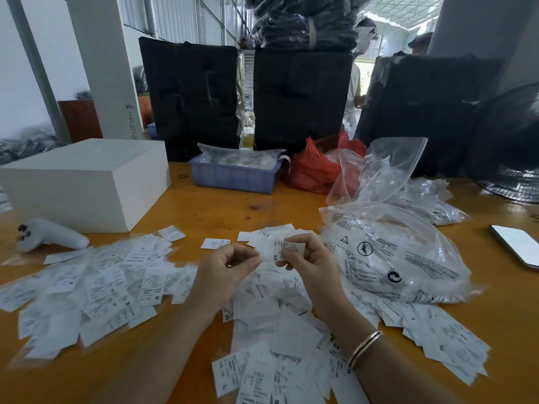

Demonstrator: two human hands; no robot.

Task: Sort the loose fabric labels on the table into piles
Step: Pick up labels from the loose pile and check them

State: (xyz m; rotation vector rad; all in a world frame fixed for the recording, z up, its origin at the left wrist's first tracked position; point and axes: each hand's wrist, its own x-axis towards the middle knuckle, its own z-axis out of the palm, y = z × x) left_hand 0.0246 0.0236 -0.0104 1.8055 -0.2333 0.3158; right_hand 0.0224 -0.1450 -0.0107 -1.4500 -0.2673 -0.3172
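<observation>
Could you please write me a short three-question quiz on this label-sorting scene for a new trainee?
1. True or false: both hands are holding the same fabric label.
2. Which size marking shows on the held label? A) XS B) XL C) M
3. Fill in: the blue plastic tray stands on the table between the white box and the ____ plastic bag.

Key:
1. True: the left hand and the right hand both pinch it, above the middle pile.
2. A: "XS" is printed at its lower edge.
3. Red: the red plastic bag sits just right of the tray.
</observation>
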